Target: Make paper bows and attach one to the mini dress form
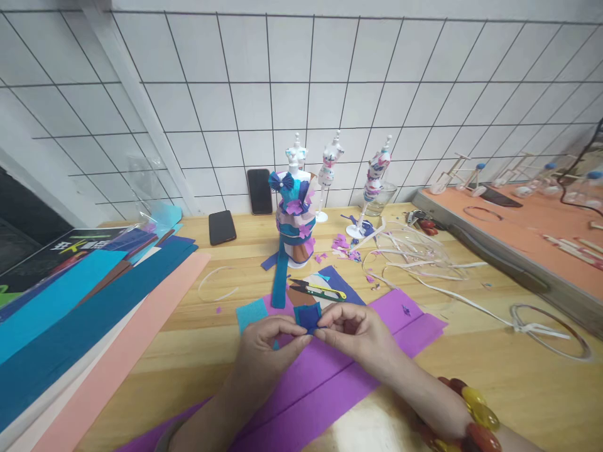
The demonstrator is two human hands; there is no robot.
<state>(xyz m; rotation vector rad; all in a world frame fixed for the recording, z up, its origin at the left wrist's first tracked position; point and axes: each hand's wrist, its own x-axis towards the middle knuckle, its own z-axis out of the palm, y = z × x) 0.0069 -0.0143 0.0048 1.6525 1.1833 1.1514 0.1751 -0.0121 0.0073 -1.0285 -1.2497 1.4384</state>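
Between my two hands is a small dark blue piece of crepe paper (308,316) with a teal edge. My left hand (273,342) pinches its lower left side, and my right hand (353,329) pinches the lower right. Under them lies a long purple crepe sheet (320,389). Yellow-and-green thread snips (323,290) rest just beyond, on brown and blue paper pieces. A light blue square (252,312) sits by my left hand. Farther back stands a small dress form (296,220) dressed in teal, purple and pink paper with a blue bow.
Two more small mannequins (372,179) stand near the tiled wall, with purple scraps around them. Phones (222,227) are at the back. Layered paper strips (94,301) cover the left side. Tangled white ribbon (419,251) and an orange-topped board (527,220) are on the right.
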